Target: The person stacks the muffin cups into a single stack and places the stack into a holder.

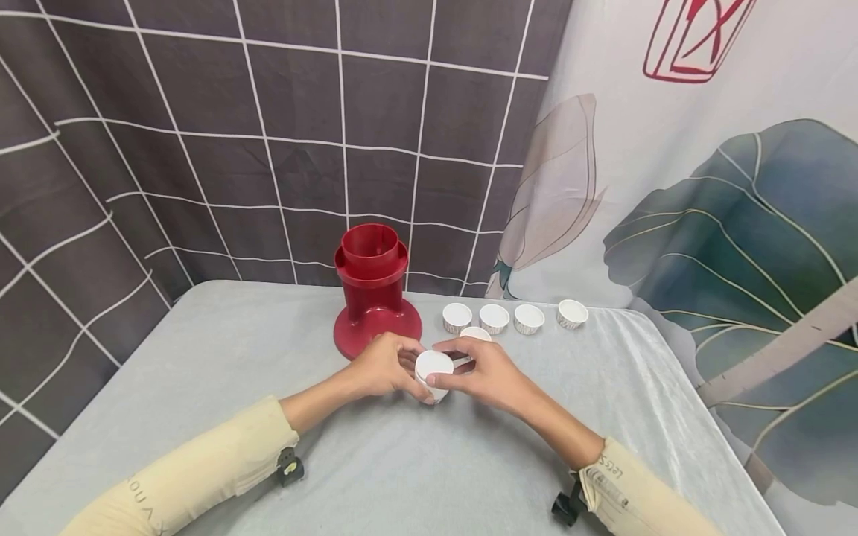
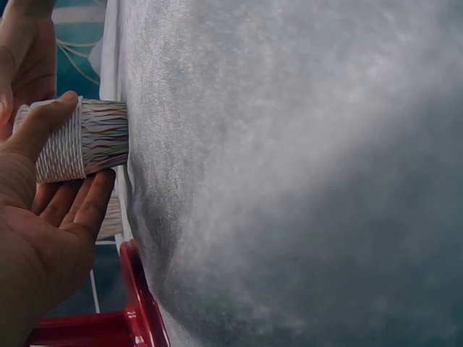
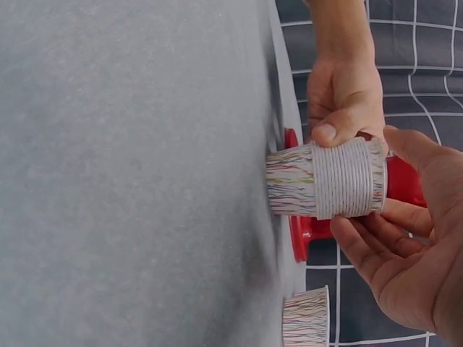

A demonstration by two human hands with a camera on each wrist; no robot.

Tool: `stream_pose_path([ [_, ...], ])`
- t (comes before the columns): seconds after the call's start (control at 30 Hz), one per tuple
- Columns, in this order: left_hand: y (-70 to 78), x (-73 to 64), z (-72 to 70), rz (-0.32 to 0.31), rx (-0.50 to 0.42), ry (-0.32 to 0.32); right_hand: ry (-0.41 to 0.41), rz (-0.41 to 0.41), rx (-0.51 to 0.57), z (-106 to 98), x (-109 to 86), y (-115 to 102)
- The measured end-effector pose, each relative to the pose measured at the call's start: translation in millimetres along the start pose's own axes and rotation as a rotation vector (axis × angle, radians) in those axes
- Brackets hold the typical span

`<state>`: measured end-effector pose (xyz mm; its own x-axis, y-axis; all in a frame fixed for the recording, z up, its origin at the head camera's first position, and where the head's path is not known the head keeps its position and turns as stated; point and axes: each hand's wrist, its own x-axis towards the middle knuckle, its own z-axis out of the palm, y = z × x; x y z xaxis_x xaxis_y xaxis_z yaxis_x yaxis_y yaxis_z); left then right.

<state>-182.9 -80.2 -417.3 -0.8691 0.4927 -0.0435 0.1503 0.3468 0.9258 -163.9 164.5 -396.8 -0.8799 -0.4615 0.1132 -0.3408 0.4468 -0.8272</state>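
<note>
A stack of nested white paper baking cups (image 1: pixel 434 365) stands upright on the table between both hands. Streaks of colour pattern the bottom cup, and many rims show as ridges in the right wrist view of the stack (image 3: pixel 346 179). My left hand (image 1: pixel 383 366) grips its left side, thumb at the front and fingers behind. From the right, my right hand (image 1: pixel 491 374) holds the upper part, thumb and fingers around the top cup. One single baking cup (image 1: pixel 475 333) sits just behind the right hand, partly hidden by it.
A red plastic holder (image 1: pixel 370 286) with a round base stands behind the left hand. Several single baking cups (image 1: pixel 494 318) form a row toward the back of the grey-covered table (image 1: pixel 375 476). A dark grid curtain (image 1: pixel 288 89) hangs behind the table.
</note>
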Motion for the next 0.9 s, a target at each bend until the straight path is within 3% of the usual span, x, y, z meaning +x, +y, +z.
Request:
stream_pose_path([
  [0.37,-0.1,0.6,0.8,-0.009,-0.002,0.001,-0.003,-0.037,0.042,3.2,-2.7,4.5],
  [0.9,-2.1,0.9,2.1,-0.001,0.011,0.009,0.009,-0.042,-0.037,6.3,0.2,3.9],
])
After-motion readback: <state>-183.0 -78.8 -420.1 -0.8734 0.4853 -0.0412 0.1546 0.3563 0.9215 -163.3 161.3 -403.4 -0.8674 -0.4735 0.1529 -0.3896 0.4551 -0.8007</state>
